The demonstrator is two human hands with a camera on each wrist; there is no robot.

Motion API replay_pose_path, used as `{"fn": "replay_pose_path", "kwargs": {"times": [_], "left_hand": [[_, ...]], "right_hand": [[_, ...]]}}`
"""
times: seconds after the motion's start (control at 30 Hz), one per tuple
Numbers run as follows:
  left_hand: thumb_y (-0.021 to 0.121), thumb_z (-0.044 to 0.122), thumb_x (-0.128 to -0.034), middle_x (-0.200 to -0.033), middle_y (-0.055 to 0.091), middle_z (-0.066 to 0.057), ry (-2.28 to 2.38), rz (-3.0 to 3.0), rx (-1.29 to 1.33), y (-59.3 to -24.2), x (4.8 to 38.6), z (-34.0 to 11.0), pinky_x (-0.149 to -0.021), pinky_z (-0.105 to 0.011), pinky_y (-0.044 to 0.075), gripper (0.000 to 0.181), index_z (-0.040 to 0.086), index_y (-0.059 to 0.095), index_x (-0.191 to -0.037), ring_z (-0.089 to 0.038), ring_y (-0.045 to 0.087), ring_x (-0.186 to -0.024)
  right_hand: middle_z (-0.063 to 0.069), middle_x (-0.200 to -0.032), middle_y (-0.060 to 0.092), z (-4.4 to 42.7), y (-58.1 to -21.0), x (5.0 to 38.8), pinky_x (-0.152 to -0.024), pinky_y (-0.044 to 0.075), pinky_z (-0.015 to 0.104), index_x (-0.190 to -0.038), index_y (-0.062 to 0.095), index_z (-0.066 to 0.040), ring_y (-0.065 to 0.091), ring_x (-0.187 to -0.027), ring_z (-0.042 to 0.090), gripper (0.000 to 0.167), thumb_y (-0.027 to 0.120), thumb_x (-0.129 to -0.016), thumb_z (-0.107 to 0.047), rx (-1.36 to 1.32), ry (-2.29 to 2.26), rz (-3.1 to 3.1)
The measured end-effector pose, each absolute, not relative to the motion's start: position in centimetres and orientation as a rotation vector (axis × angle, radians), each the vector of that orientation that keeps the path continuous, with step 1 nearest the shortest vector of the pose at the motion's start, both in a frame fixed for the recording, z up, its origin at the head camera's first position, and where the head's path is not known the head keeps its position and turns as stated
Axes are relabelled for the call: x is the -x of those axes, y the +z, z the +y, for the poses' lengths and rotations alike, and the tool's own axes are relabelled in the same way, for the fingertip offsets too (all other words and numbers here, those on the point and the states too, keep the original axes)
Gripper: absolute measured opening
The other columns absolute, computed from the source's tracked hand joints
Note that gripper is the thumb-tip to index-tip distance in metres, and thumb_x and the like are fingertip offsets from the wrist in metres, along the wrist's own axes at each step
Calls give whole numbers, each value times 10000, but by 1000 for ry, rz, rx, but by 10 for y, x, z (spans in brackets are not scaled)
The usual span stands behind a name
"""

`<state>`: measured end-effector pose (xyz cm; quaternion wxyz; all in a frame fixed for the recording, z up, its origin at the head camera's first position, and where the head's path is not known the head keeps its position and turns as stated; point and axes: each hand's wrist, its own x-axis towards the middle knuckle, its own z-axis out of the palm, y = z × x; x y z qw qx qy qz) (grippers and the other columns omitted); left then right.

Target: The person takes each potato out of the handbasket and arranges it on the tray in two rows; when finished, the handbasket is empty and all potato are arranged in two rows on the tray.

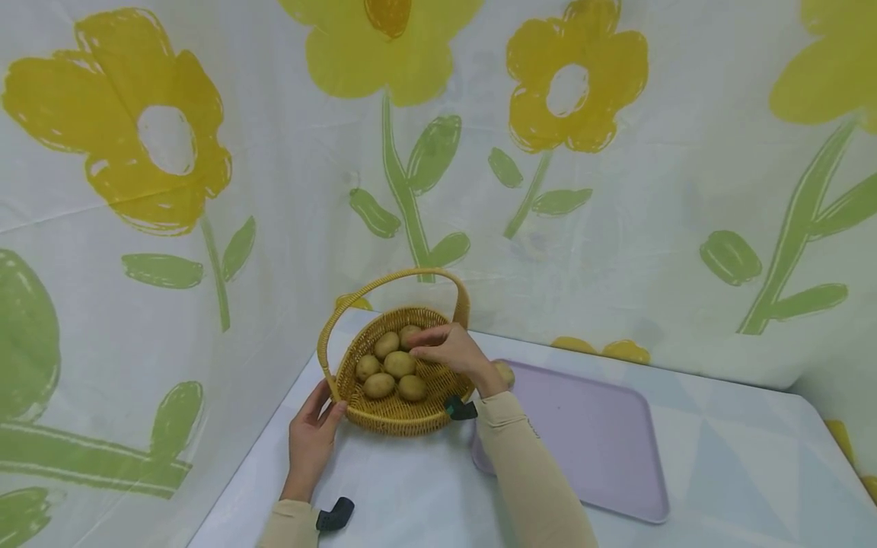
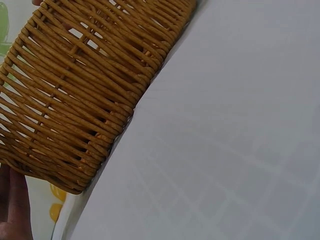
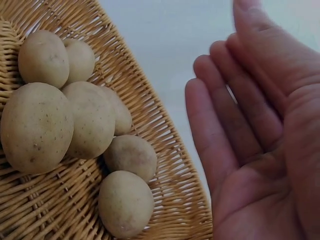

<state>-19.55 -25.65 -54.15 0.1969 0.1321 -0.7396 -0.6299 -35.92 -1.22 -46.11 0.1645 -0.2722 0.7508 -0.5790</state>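
Note:
A wicker basket (image 1: 400,426) with a tall arched handle holds several potatoes (image 1: 400,364). At its left side, by the base of the handle, my left hand (image 1: 314,438) grips the basket between thumb and fingers; in the left wrist view the fingers (image 2: 19,200) lie against the woven wall (image 2: 75,95). Over the right part of the basket is my right hand (image 1: 455,354), holding nothing. The right wrist view has this hand (image 3: 260,150) with fingers extended and slightly bent, apart from the potatoes (image 3: 37,127).
A light purple tray (image 1: 589,426) lies right of the basket, partly covered by my right forearm. One potato (image 1: 505,371) is at the tray's upper left corner, beside my right wrist. Flower-printed cloth (image 1: 288,190) hangs behind and to the left of the table.

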Motion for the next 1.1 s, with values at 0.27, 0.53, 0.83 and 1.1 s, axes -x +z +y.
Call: {"fn": "replay_pose_path", "kwargs": {"times": [0.27, 0.53, 0.83, 1.1], "left_hand": [[717, 139, -966, -1577, 460, -169, -1751, -2068, -361, -542, 195, -257, -1025, -21, 465, 627, 38, 450, -1524, 83, 461, -1322], [719, 144, -965, -1588, 454, -130, -1759, -2076, -383, -540, 194, -256, -1029, -20, 460, 633, 60, 448, -1531, 50, 452, -1352], [718, 122, -963, -1563, 464, -206, -1738, -2040, -327, -543, 196, -257, -1018, -26, 475, 617, 15, 458, -1512, 160, 459, -1262], [716, 95, -959, -1553, 483, -187, -1759, -2026, -332, -540, 195, -255, -1027, -32, 473, 606, 24, 469, -1508, 175, 465, -1245]], "right_hand": [[61, -1200, 763, -15, -466, 359, -1053, 589, 356, -1174, 770, -78, 686, -1154, 193, 282, 791, -900, -142, 796, -1532, 2149], [-75, -1184, 765, -19, -471, 360, -1079, 572, 398, -1156, 788, -217, 683, -1139, 123, 281, 821, -880, -259, 838, -1359, 2217], [-38, -1169, 774, -21, -473, 359, -1009, 605, 292, -1143, 786, -156, 705, -1110, 129, 301, 836, -863, -253, 947, -1272, 2235], [-40, -1150, 771, -22, -474, 357, -982, 609, 258, -1133, 787, -166, 708, -1081, 122, 305, 843, -852, -271, 955, -1182, 2287]]}}
